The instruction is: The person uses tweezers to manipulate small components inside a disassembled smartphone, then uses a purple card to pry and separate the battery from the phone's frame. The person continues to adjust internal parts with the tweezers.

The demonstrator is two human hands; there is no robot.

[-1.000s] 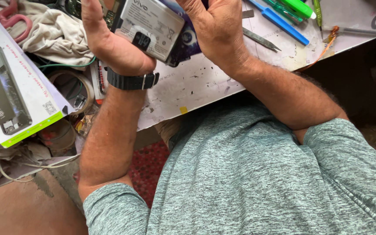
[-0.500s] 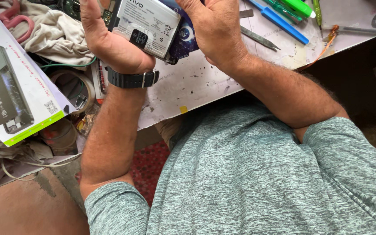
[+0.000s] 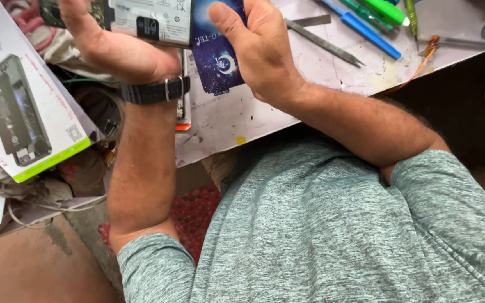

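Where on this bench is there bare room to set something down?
Bare sheet lies below the right hand, toward the bench edge, and between that hand and the file. The pens crowd the top right; box and cloth clutter fill the side beyond the left hand.

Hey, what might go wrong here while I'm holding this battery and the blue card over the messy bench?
1. The battery sits between the left hand and right hand at the bench's near edge; a slip could drop it to the floor.
2. The metal file and screwdrivers lie close by the right hand; an elbow could knock them off.
3. The blue card hides part of the battery, so damage there might be missed.
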